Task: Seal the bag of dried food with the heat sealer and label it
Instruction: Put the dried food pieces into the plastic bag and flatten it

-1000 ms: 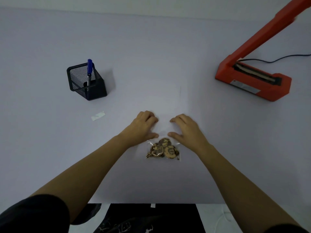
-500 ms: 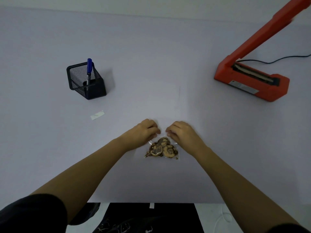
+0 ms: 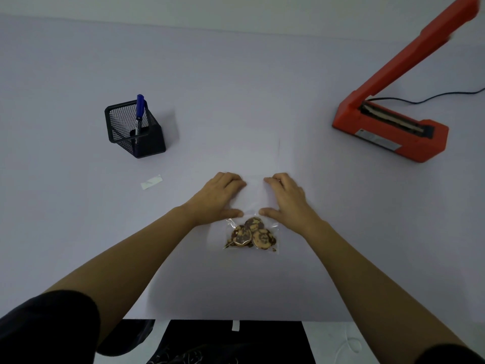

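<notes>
A clear bag [image 3: 254, 198] lies flat on the table in front of me, with several brown-and-yellow dried food slices [image 3: 250, 235] gathered at its near end. My left hand [image 3: 217, 198] rests palm down on the left side of the bag's empty upper part. My right hand [image 3: 286, 198] presses the right side the same way, both thumbs lying just above the slices. An orange heat sealer [image 3: 388, 132] stands at the right with its arm raised. A small white label [image 3: 151, 182] lies to the left.
A black mesh pen holder [image 3: 135, 130] with a blue pen [image 3: 140, 109] stands at the left. The sealer's black cable [image 3: 446, 95] runs off to the right. The table's near edge [image 3: 236, 319] is close to my body.
My hands first drew together over the bag, then slid apart along its upper part. The bag and slices stayed where they were.
</notes>
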A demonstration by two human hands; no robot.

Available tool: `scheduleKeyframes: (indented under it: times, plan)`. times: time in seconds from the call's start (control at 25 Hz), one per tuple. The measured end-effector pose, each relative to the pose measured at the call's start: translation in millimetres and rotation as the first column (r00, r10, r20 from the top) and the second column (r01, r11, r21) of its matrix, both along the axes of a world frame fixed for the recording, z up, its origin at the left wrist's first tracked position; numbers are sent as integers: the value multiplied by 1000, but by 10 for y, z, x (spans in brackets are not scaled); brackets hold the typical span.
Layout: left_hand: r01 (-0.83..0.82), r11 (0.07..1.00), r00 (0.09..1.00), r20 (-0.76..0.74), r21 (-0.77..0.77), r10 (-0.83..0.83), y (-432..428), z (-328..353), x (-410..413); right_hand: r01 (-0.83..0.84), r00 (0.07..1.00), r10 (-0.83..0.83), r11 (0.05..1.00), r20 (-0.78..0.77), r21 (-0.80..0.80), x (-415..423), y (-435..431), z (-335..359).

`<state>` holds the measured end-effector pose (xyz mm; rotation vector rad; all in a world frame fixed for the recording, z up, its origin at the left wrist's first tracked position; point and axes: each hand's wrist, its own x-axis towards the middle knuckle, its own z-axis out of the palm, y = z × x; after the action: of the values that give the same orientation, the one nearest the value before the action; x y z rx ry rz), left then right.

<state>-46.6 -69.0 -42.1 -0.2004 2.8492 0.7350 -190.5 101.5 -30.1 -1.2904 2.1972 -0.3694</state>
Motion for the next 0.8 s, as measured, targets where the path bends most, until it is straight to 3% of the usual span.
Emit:
scheduleKeyframes:
  times: [0.16,0.28,0.8]
  plan:
    - [116,993,992,-46,-3,-116,85,-35,14,-73,997,73,996,-11,-54,92,57,-26]
    - [90,996,996,3,24,-90,57,-10,-26,-85,996,86,994,14,-62,82,61,-45]
    - [63,998,993,101,-26,-60,-187,46,-310,-61,998,62,989,-7,137,-221,-212,64]
